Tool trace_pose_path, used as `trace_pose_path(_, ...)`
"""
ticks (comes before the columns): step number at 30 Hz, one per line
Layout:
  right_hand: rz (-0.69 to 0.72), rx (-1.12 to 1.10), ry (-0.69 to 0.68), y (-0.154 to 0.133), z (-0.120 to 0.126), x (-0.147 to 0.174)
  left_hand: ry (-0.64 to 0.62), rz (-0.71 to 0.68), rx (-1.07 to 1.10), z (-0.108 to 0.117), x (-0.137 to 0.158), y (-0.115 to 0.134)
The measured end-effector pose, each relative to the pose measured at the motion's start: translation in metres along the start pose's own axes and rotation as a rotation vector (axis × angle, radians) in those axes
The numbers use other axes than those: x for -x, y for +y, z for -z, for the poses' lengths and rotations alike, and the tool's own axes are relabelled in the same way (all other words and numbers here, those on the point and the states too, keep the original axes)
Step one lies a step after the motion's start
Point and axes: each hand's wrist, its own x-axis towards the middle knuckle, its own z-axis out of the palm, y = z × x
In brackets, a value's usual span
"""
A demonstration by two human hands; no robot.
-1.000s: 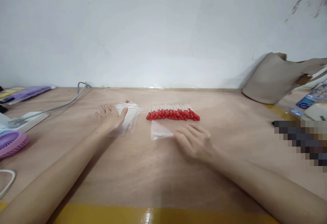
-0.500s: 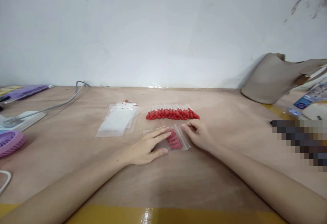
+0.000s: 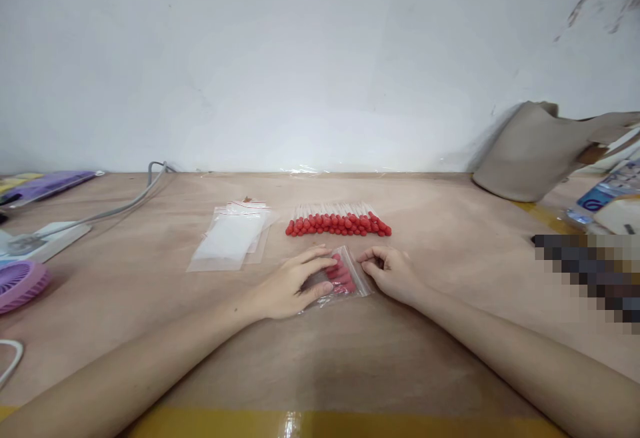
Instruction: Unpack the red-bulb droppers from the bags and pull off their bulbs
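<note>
A small clear zip bag [image 3: 367,286] lies on the table between my hands, with several red-headed pieces [image 3: 343,277] inside it. My left hand [image 3: 295,285] rests over the bag's left part, fingers stretched out and apart, thumb and fingertips on the plastic. That hand hides the left end of the bag. At the zip edge on the right, my right hand [image 3: 393,273] has its thumb and forefinger pinched together on the plastic; the other fingers are curled. Just behind the bag lies a row of thin pale sticks with red rounded heads [image 3: 340,223], heads toward me.
Flat clear zip bags [image 3: 230,238] lie overlapping at the left. Farther left are a power strip [image 3: 60,238] with a grey cable and a purple fan [image 3: 23,285]. A beige bag [image 3: 525,151] leans at the back right. Yellow tape [image 3: 240,423] runs along the front edge.
My left thumb has moved up and in onto the bag, and the plastic now wrinkles at its lower edge. My right fingers have shifted slightly lower at the zip edge.
</note>
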Motion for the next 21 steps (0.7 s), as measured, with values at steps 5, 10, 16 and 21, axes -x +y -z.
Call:
trace_pose_path(5, -0.074, -0.139, -0.142, -0.002, 0.004, 0.003, 0.024, -0.075, 0.044, -0.007, -0.009, 0.007)
trace_pose_path(10, -0.053, -0.357, -0.131, 0.003, 0.008, 0.001, 0.023, -0.047, 0.056, -0.013, -0.006, 0.003)
trace_pose_path(16, -0.363, -0.568, -0.304, -0.015, 0.016, 0.008, 0.038, -0.014, 0.046, -0.014, -0.003, 0.004)
trace_pose_path(21, -0.323, -0.738, -0.385, -0.019, 0.015, 0.008, 0.073, -0.016, 0.049, -0.013, -0.004, 0.004)
